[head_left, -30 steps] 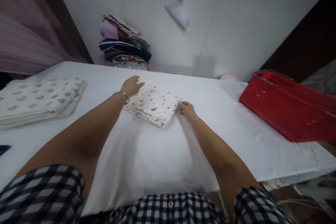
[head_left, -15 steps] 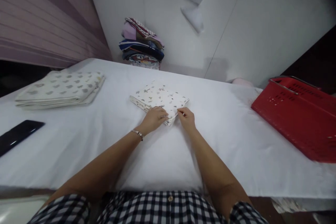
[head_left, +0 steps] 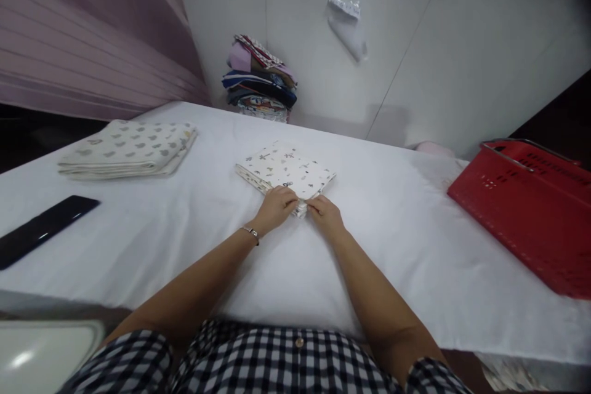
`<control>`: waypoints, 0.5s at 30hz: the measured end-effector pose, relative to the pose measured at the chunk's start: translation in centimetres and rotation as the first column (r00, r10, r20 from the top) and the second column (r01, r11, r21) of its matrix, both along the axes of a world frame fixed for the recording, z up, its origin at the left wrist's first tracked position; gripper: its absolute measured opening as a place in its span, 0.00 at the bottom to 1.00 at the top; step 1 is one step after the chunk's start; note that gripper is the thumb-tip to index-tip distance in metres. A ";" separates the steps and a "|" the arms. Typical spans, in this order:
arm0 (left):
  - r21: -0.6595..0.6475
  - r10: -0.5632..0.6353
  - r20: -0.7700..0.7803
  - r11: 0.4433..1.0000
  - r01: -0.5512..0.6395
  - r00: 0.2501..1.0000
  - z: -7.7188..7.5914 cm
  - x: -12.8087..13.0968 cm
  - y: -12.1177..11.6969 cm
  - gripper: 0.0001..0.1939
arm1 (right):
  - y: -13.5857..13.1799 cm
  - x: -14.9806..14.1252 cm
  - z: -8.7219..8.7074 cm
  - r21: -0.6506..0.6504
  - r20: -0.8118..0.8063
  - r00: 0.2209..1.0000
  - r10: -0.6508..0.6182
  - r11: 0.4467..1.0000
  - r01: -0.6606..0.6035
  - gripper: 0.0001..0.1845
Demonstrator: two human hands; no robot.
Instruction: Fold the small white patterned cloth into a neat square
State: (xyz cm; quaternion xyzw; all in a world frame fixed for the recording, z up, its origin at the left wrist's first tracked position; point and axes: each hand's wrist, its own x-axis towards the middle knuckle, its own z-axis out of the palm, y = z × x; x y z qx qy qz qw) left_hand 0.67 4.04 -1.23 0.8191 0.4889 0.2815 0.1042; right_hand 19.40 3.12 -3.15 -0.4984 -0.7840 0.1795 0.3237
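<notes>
A folded cream cloth (head_left: 290, 166) with a small scattered print lies in the middle of the white-covered table, one corner pointing at me. At that near corner, my left hand (head_left: 277, 206) pinches the cloth's edge from the left, a silver bracelet on its wrist. Close beside it, my right hand (head_left: 324, 212) pinches the same corner from the right. Between the fingertips several layered edges show just below the top fold. A second folded cloth (head_left: 132, 148), cream with grey leaf-like shapes, rests farther left, apart from both hands.
A red plastic basket (head_left: 526, 209) with metal handles stands at the right. On the left lies a dark, glossy phone-like slab (head_left: 46, 228). Beyond the far edge of the table (head_left: 406, 258) is a stack of folded fabrics (head_left: 261, 83) by the wall. A pink curtain (head_left: 106, 31) hangs at the back left.
My right hand has shifted slightly left and down to the cloth's near corner, closer to my left hand. The whole view has shifted a little, moving surroundings rightward.
</notes>
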 end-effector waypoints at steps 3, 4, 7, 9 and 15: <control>0.030 -0.019 -0.015 0.999 0.019 1.000 0.1 0.1 -0.6 0.13 | 0.1 0.0 -0.2 0.006 0.030 1.000 0.006 1.000 -0.006 0.13; 0.041 -0.027 -0.026 0.999 0.028 0.999 0.1 0.1 -0.8 0.13 | 0.1 -0.1 -0.3 0.015 0.029 1.000 0.010 1.000 -0.011 0.13; 0.061 -0.050 -0.045 0.997 0.053 0.998 0.1 0.0 -1.2 0.14 | 0.1 -0.1 -0.4 0.041 0.007 1.000 0.019 0.999 -0.020 0.13; 0.069 -0.058 -0.040 0.996 0.060 0.998 0.0 0.0 -1.3 0.13 | 0.1 -0.2 -0.6 0.056 -0.007 1.000 0.024 0.998 -0.023 0.13; 0.074 -0.066 0.008 0.995 0.065 0.998 -0.3 -0.1 -1.4 0.13 | 0.4 -0.2 -1.1 0.111 -0.108 0.992 0.060 0.993 -0.048 0.12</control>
